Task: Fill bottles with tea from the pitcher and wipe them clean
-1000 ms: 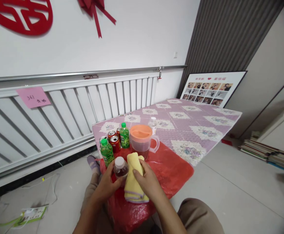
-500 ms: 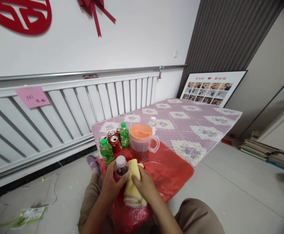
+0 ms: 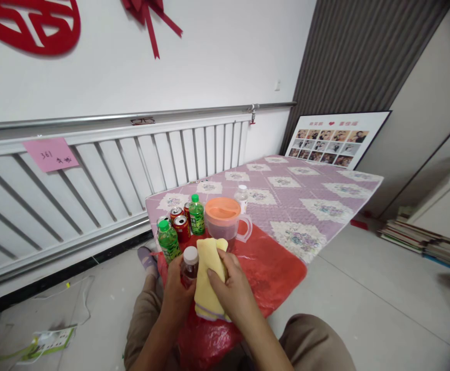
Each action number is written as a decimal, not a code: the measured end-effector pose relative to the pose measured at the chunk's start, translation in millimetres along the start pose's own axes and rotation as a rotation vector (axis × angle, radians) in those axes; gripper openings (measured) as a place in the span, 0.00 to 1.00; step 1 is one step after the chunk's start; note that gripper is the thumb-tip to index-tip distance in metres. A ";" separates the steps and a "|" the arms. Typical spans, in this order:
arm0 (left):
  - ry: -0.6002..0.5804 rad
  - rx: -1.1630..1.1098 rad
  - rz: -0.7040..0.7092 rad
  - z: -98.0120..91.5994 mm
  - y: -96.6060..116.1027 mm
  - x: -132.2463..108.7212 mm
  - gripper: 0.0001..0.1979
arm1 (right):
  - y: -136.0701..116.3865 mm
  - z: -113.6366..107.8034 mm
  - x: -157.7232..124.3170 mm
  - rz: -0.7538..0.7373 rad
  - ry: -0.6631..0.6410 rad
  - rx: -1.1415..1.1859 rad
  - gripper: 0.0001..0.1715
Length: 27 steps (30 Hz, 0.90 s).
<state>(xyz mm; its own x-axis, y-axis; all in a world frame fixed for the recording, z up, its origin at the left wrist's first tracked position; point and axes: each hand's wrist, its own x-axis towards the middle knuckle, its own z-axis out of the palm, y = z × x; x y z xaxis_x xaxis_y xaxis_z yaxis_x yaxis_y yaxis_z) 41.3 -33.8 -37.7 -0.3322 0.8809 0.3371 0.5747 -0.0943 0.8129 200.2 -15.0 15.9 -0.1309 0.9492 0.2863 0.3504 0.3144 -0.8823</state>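
My left hand [image 3: 175, 293] is wrapped round a small clear bottle [image 3: 189, 264] with a white cap and dark drink inside. My right hand [image 3: 232, 291] presses a folded yellow cloth [image 3: 206, 278] against the right side of that bottle. Both are held just above a red plastic sheet [image 3: 271, 273] at the near corner of the table. Right behind them stands a clear jug [image 3: 225, 221] with an orange lid and dark liquid.
Two green bottles [image 3: 168, 240], several red cans [image 3: 181, 225] and a small clear bottle [image 3: 242, 196] stand at the table's left corner. A purple flowered cloth [image 3: 310, 196] covers the table. A white radiator [image 3: 93, 175] lines the wall. A photo board [image 3: 335, 139] and stacked books [image 3: 426, 242] are at right.
The yellow cloth has been drawn up along the bottle's side and now covers more of it. My hands and the bottle stay in about the same place.
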 end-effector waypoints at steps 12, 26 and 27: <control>-0.245 -0.372 0.028 -21.7 -15.5 29.4 0.33 | 56.1 15.2 -6.6 0.168 -0.104 -0.059 0.25; -0.254 -0.301 -0.017 -13.5 -5.3 32.7 0.24 | -4.6 2.9 -3.0 0.073 -0.015 0.077 0.26; -0.203 -0.274 -0.029 -11.8 -2.7 30.8 0.23 | -7.1 3.5 -3.1 0.066 -0.023 0.086 0.26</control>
<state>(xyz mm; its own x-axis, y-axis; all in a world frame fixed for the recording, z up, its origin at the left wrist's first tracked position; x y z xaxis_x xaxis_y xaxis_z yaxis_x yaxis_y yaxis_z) 20.7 -12.0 -23.9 -0.1739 0.9568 0.2330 0.3355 -0.1649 0.9275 194.9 -20.2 20.0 -0.1315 0.9669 0.2186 0.2782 0.2476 -0.9281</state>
